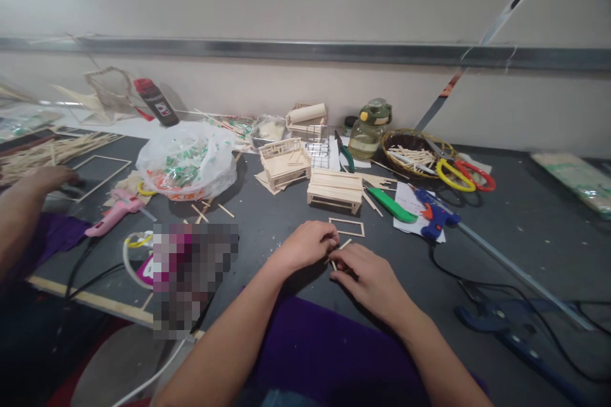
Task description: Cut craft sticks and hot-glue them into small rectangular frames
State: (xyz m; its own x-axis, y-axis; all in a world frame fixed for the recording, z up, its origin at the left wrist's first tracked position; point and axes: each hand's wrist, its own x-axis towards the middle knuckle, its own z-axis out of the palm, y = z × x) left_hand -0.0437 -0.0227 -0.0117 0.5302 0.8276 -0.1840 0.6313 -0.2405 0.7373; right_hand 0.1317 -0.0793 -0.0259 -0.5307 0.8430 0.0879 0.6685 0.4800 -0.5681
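Note:
My left hand (308, 245) and my right hand (367, 276) meet low on the dark table (501, 229), fingers pinched together on thin wooden sticks (344, 245). One stick pokes out between the two hands. Just beyond them lies a small rectangular stick frame (346, 227). Farther back stand a small stick bench (335, 190) and a small stick box model (285, 163).
A blue glue gun (435, 213), a green comb-like tool (392, 205), red and yellow scissors (465, 174), a basket of sticks (413, 154), an oil bottle (370, 129) and a plastic bag (188, 162) sit behind. Another person's hand (48, 178) rests at left near a pink glue gun (114, 213).

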